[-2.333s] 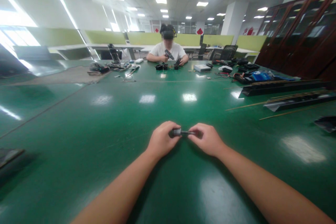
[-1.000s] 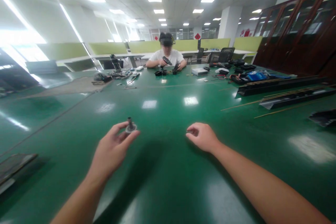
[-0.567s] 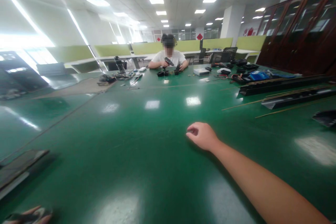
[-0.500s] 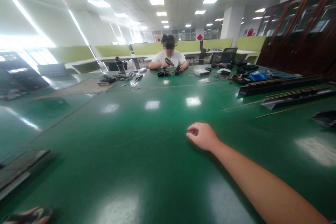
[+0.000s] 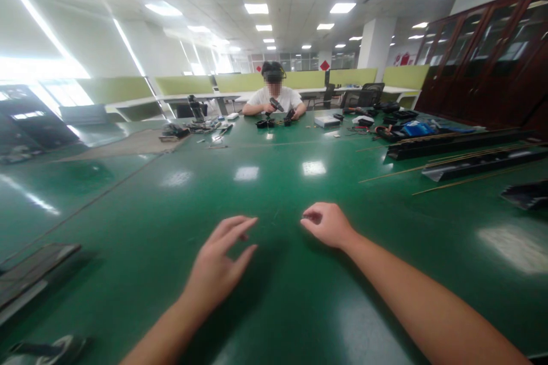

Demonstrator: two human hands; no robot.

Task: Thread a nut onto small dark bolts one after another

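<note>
Over the green tabletop (image 5: 274,285), my left hand (image 5: 220,259) is empty, its thumb and fingers apart and pointing toward my right hand. To its right, my right hand (image 5: 327,225) is closed in a pinch, low over the table. Something small and dark shows between its fingertips, too small to name. In the bottom left corner lies a roundish, pale-rimmed object with a dark bar (image 5: 47,349), partly cut off by the frame edge; neither hand touches it.
A flat dark panel (image 5: 34,274) lies at the left edge. Long black channels (image 5: 458,144) and thin rods (image 5: 389,174) lie at right. Across the table a person (image 5: 274,97) holds a power drill (image 5: 276,105). Tools and parts (image 5: 214,125) lie along the far side.
My left hand has let go of the roundish object at bottom left and moved up and right, to the middle. My right hand stays almost in place, still pinched.
</note>
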